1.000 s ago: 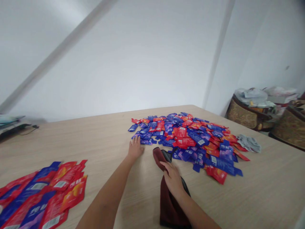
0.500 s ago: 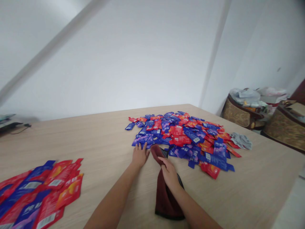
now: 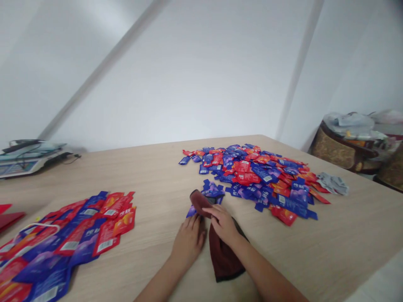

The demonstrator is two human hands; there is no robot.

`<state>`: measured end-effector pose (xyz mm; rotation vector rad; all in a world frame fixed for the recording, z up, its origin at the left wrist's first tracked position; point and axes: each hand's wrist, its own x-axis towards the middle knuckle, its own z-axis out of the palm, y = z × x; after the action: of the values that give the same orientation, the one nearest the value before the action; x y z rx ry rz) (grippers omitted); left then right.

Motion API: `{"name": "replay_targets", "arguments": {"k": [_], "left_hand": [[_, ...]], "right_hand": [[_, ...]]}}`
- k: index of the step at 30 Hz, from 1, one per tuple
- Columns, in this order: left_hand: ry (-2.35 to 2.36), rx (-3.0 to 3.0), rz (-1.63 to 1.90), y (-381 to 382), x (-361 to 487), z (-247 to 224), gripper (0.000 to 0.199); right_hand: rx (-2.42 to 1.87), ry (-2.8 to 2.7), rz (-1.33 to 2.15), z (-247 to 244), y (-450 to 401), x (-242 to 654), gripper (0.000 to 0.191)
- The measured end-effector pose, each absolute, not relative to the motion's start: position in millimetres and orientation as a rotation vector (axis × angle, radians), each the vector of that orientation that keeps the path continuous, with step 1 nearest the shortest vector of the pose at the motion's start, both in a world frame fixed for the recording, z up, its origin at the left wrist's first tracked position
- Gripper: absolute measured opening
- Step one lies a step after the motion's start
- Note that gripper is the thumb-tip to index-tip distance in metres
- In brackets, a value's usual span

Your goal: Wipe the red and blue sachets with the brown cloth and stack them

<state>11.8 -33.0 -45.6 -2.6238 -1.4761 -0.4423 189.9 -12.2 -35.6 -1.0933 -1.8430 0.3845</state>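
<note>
My right hand (image 3: 222, 222) grips a maroon cloth (image 3: 223, 256) with a dark edge; its upper end is folded over and its lower part lies on the table. Beneath that folded end are blue-purple packets (image 3: 211, 188), apart from the pile. My left hand (image 3: 188, 240) rests at the near edge of these packets, fingers bent and pressed together; its fingertips touch a packet, partly hidden by the cloth. Beyond the hands spreads a big pile of red and blue packets (image 3: 248, 178). Another group of overlapping red and blue packets (image 3: 85, 228) lies at the left.
On the wooden table (image 3: 141, 167) a grey crumpled cloth (image 3: 332, 183) lies right of the pile. A scale-like device (image 3: 30, 161) with things on top stands at the far left. Red items (image 3: 9, 218) lie at the left edge. Patterned chairs (image 3: 333, 147) hold plastic bags.
The left hand has come nearer, and some blue-purple packets have parted from the pile towards me. The cloth's folded end now covers part of them. The view has turned left.
</note>
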Motion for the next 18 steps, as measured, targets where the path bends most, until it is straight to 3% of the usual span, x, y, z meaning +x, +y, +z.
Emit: {"name": "replay_targets", "arguments": {"k": [7,12,18], "left_hand": [[-1.463,-2.587,-0.402,-29.8,10.3,-52.2,0.052],[-1.466,-2.527,-0.425,-62.9,32.1,-58.1,0.054],[-1.537,-2.637,-0.289,-69.0,35.1,-62.2,0.055]], "right_hand": [[-1.576,-1.696,0.196,-49.3,19.4,214.3,0.055],[-1.323,-1.655,0.138,-34.6,-2.7,223.0,0.052],[-1.117,-2.217,0.484,-29.2,-33.6,175.4,0.05]]}}
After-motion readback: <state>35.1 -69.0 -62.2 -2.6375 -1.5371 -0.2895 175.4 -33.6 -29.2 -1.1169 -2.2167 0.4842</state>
